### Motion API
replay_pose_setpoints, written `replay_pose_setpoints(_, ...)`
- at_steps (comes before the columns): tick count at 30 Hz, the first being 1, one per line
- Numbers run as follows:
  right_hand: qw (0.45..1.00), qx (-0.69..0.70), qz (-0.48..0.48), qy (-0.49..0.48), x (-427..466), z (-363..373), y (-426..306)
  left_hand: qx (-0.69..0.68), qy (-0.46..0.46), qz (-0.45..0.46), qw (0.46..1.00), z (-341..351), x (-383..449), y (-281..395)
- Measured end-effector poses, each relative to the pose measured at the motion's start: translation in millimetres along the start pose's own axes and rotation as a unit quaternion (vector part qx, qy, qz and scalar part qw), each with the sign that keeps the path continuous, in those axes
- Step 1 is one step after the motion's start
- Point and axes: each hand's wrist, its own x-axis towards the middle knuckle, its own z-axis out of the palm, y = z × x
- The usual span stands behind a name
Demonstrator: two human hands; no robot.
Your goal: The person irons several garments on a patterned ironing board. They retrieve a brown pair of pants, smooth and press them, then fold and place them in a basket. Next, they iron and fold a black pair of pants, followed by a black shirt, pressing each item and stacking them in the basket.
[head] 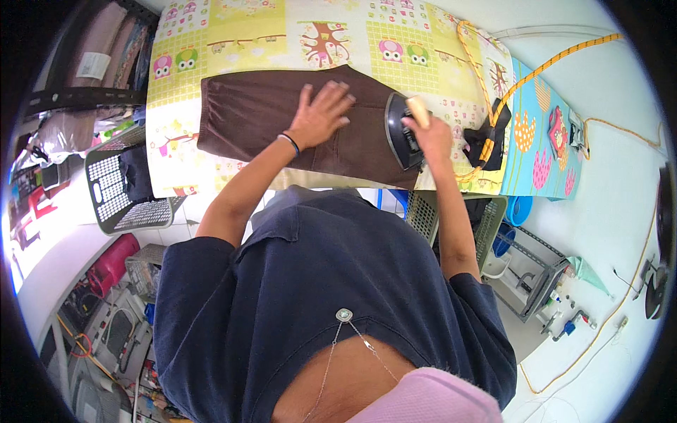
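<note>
A dark brown garment (254,111), with a gathered elastic edge at its left end, lies flat on a padded surface covered in owl-print cloth (243,37). My left hand (322,113) is over the middle of the garment, fingers spread and holding nothing. At the garment's right end, my right hand (435,138) grips the pale handle of a clothes iron (399,132). The iron's soleplate edge faces left, and its body hides part of the cloth beneath. Whether the left palm presses on the fabric is hard to tell.
A yellow and black cord (550,58) loops at the right, beside a black cloth (484,140). Blue printed cloth (529,127) covers the far right end. A grey-green plastic basket (108,182) stands at the left; another basket (492,222) sits below the right side.
</note>
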Motion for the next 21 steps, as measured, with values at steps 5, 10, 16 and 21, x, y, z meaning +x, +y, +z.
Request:
replay_pose_setpoints(5, 0.989, -0.006, 0.125, 0.079, 64, -27, 78, 0.05, -0.03, -0.126, 0.99, 9, 24, -26)
replay_pose_setpoints(10, 0.925, -0.128, -0.037, 0.356, 71, -30, 100, -0.05, 0.14, -0.108, 0.983, 1, 24, 22)
replay_pose_setpoints(16, 0.979, 0.154, 0.122, 0.046, -46, 73, 72, 0.0, -0.055, -0.12, 0.991, 6, -22, 61)
replay_pose_setpoints(21, 0.844, 0.529, 0.082, 0.018, -49, 76, 80, 0.02, -0.018, -0.136, 0.99, 21, -22, 66)
